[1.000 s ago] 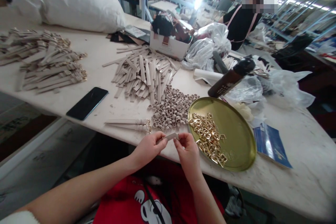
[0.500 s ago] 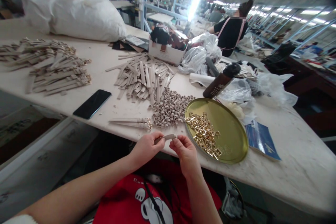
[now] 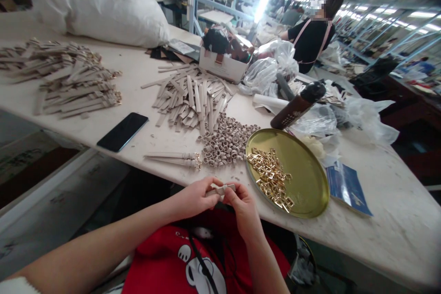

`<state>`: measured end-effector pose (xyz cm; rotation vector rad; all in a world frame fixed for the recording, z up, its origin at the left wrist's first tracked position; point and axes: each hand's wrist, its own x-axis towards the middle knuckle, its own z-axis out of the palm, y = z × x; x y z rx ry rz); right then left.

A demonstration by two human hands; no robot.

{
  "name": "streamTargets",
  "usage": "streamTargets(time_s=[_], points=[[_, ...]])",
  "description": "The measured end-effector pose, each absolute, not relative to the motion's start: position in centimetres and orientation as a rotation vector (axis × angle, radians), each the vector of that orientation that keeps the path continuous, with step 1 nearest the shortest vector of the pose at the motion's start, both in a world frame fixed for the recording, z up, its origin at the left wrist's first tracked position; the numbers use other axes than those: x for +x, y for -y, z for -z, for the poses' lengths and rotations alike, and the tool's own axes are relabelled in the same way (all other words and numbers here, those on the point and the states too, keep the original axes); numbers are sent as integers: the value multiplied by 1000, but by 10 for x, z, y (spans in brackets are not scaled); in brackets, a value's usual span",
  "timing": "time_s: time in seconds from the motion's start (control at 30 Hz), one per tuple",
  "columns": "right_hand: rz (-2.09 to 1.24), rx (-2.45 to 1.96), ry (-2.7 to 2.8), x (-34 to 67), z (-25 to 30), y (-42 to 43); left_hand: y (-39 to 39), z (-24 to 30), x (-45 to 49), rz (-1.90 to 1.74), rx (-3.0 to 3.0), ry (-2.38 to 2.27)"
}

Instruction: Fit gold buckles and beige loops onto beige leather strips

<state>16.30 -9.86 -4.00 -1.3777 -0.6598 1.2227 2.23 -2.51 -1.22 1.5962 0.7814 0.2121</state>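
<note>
My left hand [image 3: 195,197] and my right hand [image 3: 241,205] meet at the table's near edge, both pinched on one short beige strap piece [image 3: 222,189]. Just beyond them lies a heap of small beige loops [image 3: 225,142]. Two finished straps with gold buckles [image 3: 174,158] lie to the left of the loops. A round gold tray [image 3: 303,170] at the right holds a pile of gold buckles [image 3: 270,177]. Further back sits a pile of loose beige straps [image 3: 191,97].
A black phone [image 3: 122,131] lies at the left front. Buckled straps [image 3: 69,85] are stacked at far left, behind them a white sack [image 3: 99,2]. A dark bottle [image 3: 298,104], plastic bags [image 3: 272,66], a cardboard box [image 3: 223,62] and a blue booklet [image 3: 347,188] crowd the right. A person [image 3: 312,32] works beyond.
Both hands have drawn slightly nearer to me with the strap piece, fingers closer together on it. The view shifted a little.
</note>
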Motion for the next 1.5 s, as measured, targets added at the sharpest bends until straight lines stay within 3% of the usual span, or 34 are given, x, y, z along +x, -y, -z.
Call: streamTargets(time_s=[0.3, 0.7, 0.87, 1.07, 1.27, 1.5], points=[[-1216, -1247, 569, 157, 42, 100, 17, 24, 27, -239, 1462, -857], [-1721, -1093, 295, 157, 41, 99, 17, 28, 25, -129, 1551, -975], [-1593, -1074, 324, 152, 43, 104, 24, 23, 17, -62, 1527, -902], [-1116, -1377, 544, 141, 41, 115, 36, 3, 9, -42, 1466, -841], [-1240, -1428, 821, 137, 39, 132, 45, 9, 3, -37, 1453, -771], [-1078, -1527, 912, 128, 46, 141, 51, 17, -9, -60, 1223, -801]])
